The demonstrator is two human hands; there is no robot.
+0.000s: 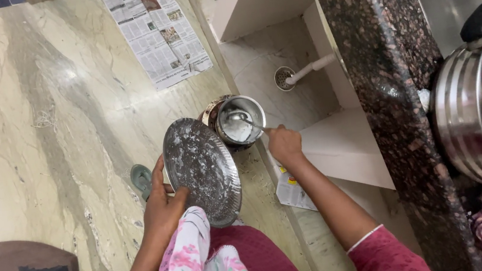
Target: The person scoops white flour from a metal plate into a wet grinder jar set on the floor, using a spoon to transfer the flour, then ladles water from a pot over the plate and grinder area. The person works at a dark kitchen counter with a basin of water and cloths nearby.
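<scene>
Here the left hand (pixel 161 208) grips a round plate (pixel 202 170) on its edge. The right hand (pixel 284 144) is closed on a spoon (pixel 245 120). The spoon reaches left into the pot (pixel 239 120) just past the plate.

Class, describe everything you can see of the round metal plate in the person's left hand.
The plate is round, silvery metal with a raised rim, its face dulled by grey-white residue. It is tilted on edge, face toward the camera, above the marble floor. The left hand grips its lower left rim; a small steel pot stands just behind it.
</scene>
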